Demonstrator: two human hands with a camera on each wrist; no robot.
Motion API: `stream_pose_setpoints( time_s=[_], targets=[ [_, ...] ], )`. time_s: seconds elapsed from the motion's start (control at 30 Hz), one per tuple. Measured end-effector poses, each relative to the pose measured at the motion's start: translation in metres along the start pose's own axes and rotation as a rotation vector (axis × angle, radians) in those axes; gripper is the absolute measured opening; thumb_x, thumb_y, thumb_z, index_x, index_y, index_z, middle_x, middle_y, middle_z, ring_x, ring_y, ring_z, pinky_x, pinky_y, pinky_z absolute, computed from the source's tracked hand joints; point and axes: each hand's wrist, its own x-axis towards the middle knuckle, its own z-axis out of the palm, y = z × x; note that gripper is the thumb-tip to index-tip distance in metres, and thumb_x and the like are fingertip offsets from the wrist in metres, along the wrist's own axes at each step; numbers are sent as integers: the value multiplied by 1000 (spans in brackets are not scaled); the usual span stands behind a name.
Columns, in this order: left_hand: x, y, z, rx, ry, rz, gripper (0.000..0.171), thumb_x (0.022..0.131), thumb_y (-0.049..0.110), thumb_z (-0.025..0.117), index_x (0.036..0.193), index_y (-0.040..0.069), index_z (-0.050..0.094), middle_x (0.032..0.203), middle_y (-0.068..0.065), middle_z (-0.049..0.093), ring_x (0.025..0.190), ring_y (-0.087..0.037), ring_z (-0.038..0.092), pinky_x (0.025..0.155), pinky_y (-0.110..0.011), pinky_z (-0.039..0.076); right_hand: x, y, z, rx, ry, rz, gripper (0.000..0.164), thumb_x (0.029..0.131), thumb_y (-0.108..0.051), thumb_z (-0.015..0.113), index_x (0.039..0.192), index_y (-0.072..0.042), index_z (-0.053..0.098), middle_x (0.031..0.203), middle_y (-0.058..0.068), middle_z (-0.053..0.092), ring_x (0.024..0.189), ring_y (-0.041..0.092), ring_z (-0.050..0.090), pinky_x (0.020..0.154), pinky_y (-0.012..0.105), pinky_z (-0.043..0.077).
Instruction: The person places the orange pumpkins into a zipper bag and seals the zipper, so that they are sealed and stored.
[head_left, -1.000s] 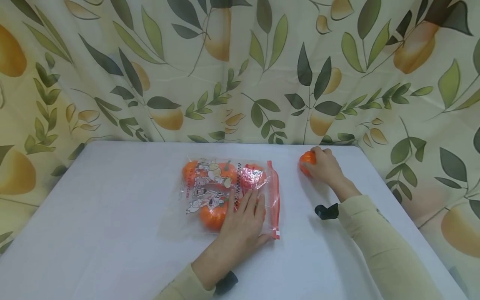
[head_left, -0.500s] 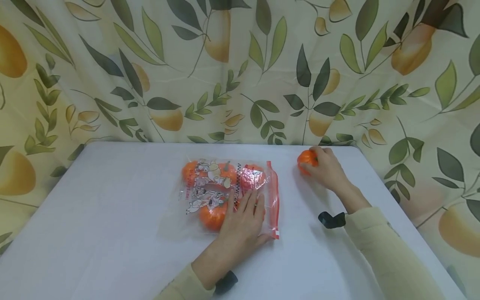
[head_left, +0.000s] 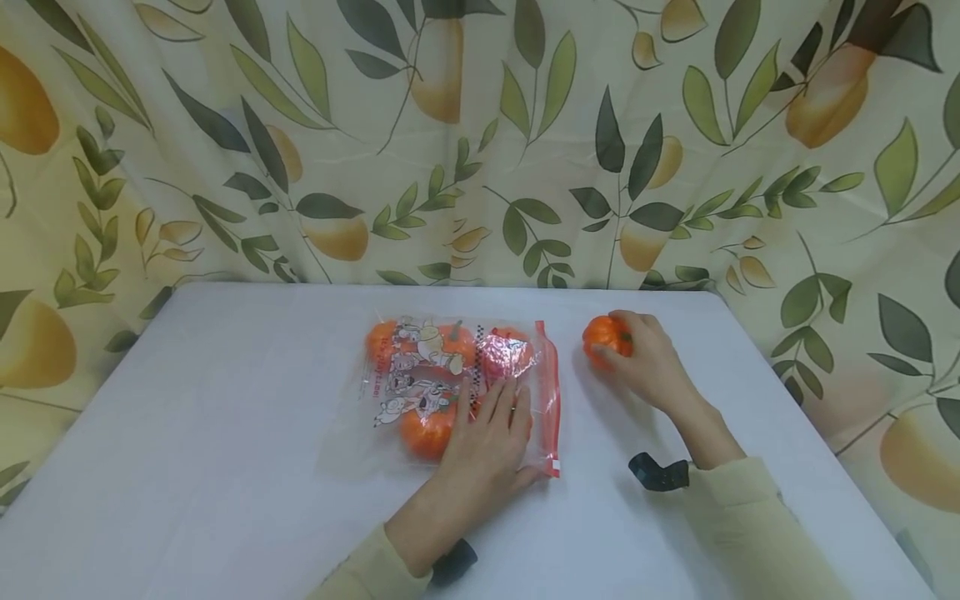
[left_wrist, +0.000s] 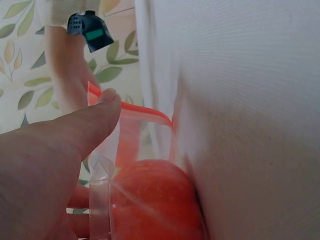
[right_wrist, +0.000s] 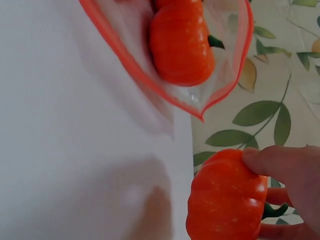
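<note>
A clear zip bag [head_left: 551,400] with a red seal edge and printed cartoon figures lies on the table, holding several small orange pumpkins [head_left: 426,435]. My left hand [head_left: 483,450] rests flat on the bag's right part, fingers straight. In the left wrist view its thumb lies by the red zip edge [left_wrist: 145,111], close to a bagged pumpkin [left_wrist: 155,200]. To the bag's right, my right hand [head_left: 652,358] grips a loose pumpkin [head_left: 606,340] between thumb and fingers. The right wrist view shows this pumpkin [right_wrist: 227,195] with its green stem toward the palm, and the bag's mouth [right_wrist: 150,82] gaping.
The white table [head_left: 210,417] spreads around the bag. Behind it hangs a leaf-and-fruit patterned curtain [head_left: 480,167]. A black wrist camera [head_left: 660,473] sits on the right wrist, and another dark one [head_left: 453,562] is under the left.
My right hand has drawn the loose pumpkin a little left and toward me, nearer the bag. The left hand and the bag have stayed put.
</note>
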Motion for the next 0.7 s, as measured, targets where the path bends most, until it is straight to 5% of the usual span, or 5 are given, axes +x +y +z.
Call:
stream_pose_setpoints(
  time_s=[0.7],
  targets=[
    [-2, 1, -1, 13, 41, 4, 100, 80, 66, 68, 155, 11, 31, 160, -9, 36, 150, -28, 30, 121, -65, 14, -45, -17, 11, 97, 26, -45, 59, 94, -27, 68, 143, -3, 45, 143, 22, 45, 130, 40, 43, 104, 63, 44]
  ],
)
